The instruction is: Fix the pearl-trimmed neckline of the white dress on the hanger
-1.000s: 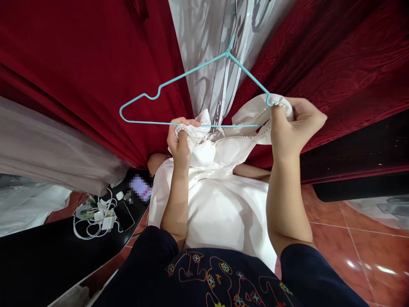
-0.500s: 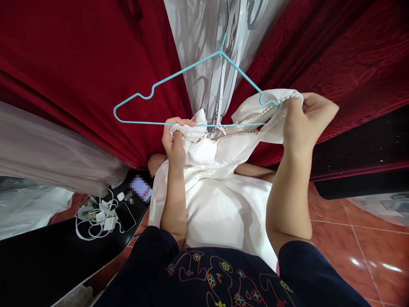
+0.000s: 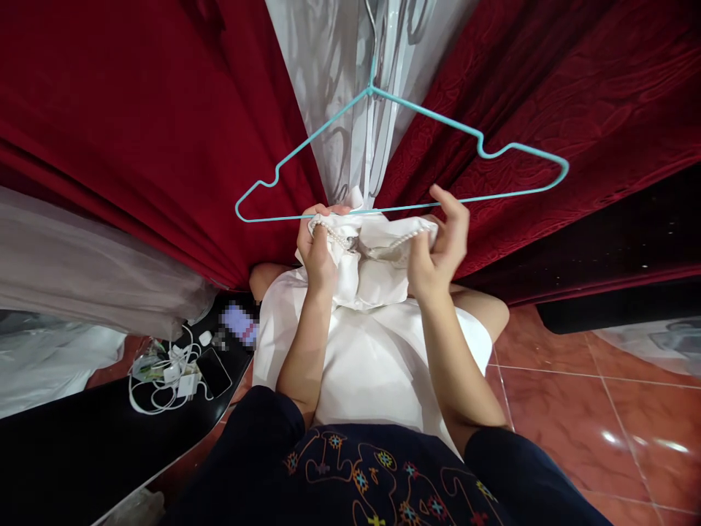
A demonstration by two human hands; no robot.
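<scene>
A white dress (image 3: 377,351) with pearl-beaded edging lies across my lap, its top part gathered up between my hands. My left hand (image 3: 318,248) is closed on the beaded edge at the left, fingers behind the cloth and thumb in front. On the other side my right hand (image 3: 441,245) pinches the beaded edge, its index finger raised beside the hanger's lower bar. The light-blue hanger (image 3: 427,113) hangs just above the dress, its bar passing by the fingers of both hands. Whether either hand also grips the bar is hard to make out.
Red curtains (image 3: 136,109) stand on both sides, with white cloth (image 3: 307,88) between them. At the left a black bench (image 3: 71,446) carries white cables (image 3: 158,394), a dark phone (image 3: 215,372) and small items. Red floor tiles (image 3: 580,416) lie at the right.
My right hand has come inward and down, bringing its side of the dress off the hanger's right end. The hanger has shifted right, and its right arm is now bare. My left hand moved slightly right.
</scene>
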